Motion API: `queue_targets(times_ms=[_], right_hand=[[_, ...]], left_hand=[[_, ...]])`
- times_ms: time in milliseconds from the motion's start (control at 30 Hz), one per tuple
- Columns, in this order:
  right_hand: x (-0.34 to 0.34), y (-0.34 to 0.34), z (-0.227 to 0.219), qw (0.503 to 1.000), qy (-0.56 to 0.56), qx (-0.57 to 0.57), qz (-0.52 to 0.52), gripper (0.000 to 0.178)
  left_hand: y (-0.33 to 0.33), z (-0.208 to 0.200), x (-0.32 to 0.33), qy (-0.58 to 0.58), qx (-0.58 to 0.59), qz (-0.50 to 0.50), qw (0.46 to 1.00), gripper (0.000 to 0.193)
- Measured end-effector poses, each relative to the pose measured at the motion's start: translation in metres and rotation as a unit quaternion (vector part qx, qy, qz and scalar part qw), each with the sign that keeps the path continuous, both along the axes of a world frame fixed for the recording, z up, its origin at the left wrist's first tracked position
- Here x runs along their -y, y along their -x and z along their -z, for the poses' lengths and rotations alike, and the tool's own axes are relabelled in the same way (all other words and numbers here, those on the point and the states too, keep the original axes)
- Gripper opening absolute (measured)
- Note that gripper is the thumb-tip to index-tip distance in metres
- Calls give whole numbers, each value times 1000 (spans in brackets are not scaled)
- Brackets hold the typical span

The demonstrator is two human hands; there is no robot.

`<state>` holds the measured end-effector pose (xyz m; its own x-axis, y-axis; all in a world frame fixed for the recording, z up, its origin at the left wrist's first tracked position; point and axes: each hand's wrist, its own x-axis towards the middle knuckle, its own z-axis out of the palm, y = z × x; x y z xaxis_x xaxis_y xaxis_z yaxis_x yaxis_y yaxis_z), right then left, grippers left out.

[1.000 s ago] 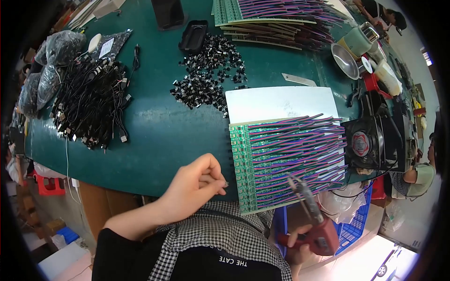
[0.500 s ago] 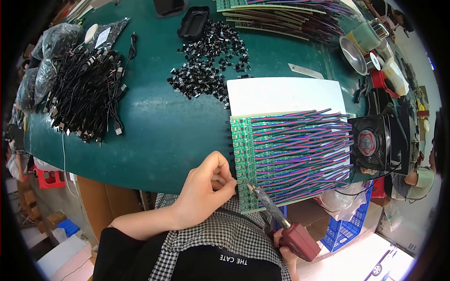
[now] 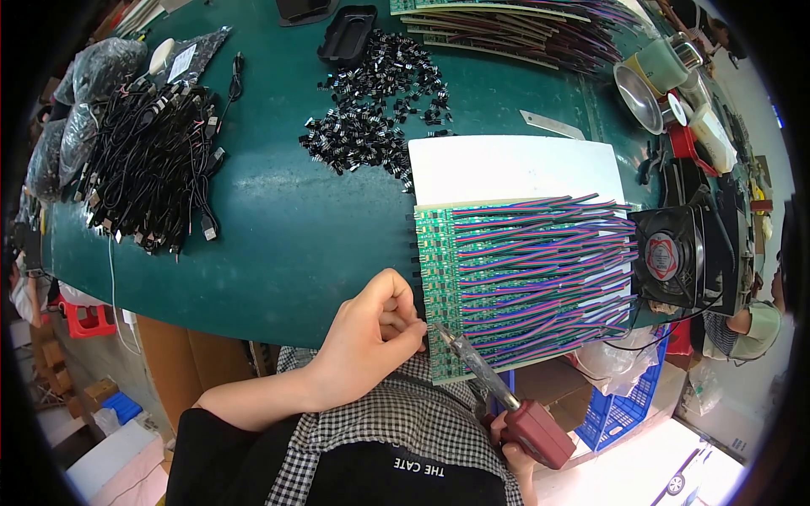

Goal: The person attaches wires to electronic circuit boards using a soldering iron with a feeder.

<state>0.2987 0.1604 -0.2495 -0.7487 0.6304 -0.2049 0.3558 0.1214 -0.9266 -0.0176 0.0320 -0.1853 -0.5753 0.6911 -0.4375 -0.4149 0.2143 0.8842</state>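
Note:
A green circuit-board panel (image 3: pixel 439 278) lies at the table's front edge, with rows of coloured wires (image 3: pixel 540 274) running right from it. Small black connectors line its left edge. My left hand (image 3: pixel 363 346) is closed in a pinch at that edge, near the lower rows; whatever is between the fingertips is hidden. My right hand (image 3: pixel 515 455) grips a dark red soldering gun (image 3: pixel 542 434) from below. Its metal tip points up and left and meets the panel just right of my left fingertips.
Under the panel lies a white board (image 3: pixel 515 164). Beyond are a heap of black connectors (image 3: pixel 363 135), a blade (image 3: pixel 552 125) and more wired panels (image 3: pixel 523 34). Black cables (image 3: pixel 152 169) pile at the left. A fan (image 3: pixel 671 255) and a metal bowl (image 3: pixel 637 99) stand at the right.
The soldering gun's tip has shifted very slightly left on the panel. My left hand keeps its pinch at the same place.

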Motion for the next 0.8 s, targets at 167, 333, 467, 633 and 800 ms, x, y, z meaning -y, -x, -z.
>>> queue_targets(times_ms=[167,333,467,633,800], right_hand=[[-3,8,-8,998,-45,25,-46,61],[-2,20,-14,999,-21,3,-33,56],[-5,27,-18,998,14,2,-60,60],[-9,17,-5,996,-35,-40,-65,67],[-14,31,-17,987,-100,-60,-106,67]], left_hand=[[1,-1,0,0,2,9,1000,20],[0,-1,-1,-3,1,8,1000,19],[0,-1,-2,-10,4,3,1000,19],[1,0,-2,-12,5,5,1000,19],[0,0,-3,-8,7,1,1000,20]])
